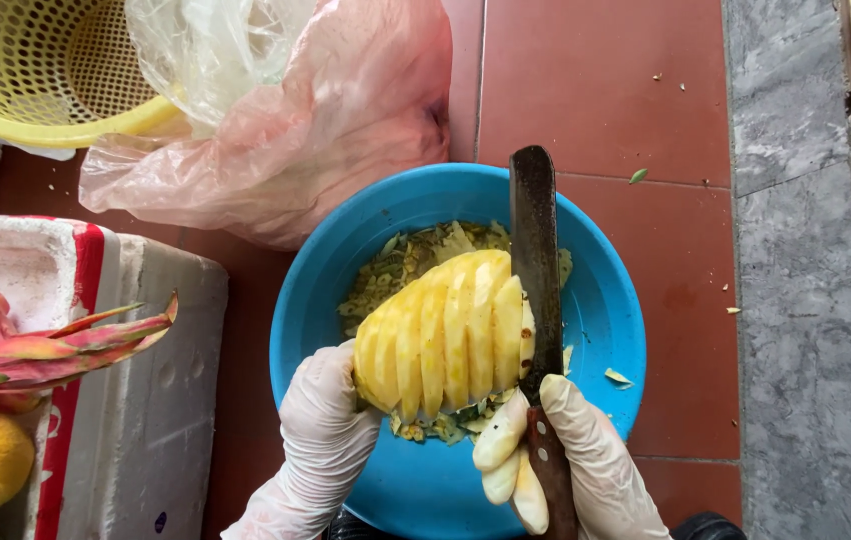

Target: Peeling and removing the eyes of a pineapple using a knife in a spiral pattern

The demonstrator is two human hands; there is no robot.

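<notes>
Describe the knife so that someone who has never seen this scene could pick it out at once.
Find the round blue basin on the red tiled floor. Over its middle the gloved left hand holds a peeled yellow pineapple, and the gloved right hand grips the knife against it. It is the only dark, long, flat-tipped blade, with a brown wooden handle.

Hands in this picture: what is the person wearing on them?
Both the left hand and the right hand wear thin, whitish, see-through disposable gloves. The material wrinkles loosely around the fingers and wrists. No sleeves, jewellery or markings show in the head view.
</notes>
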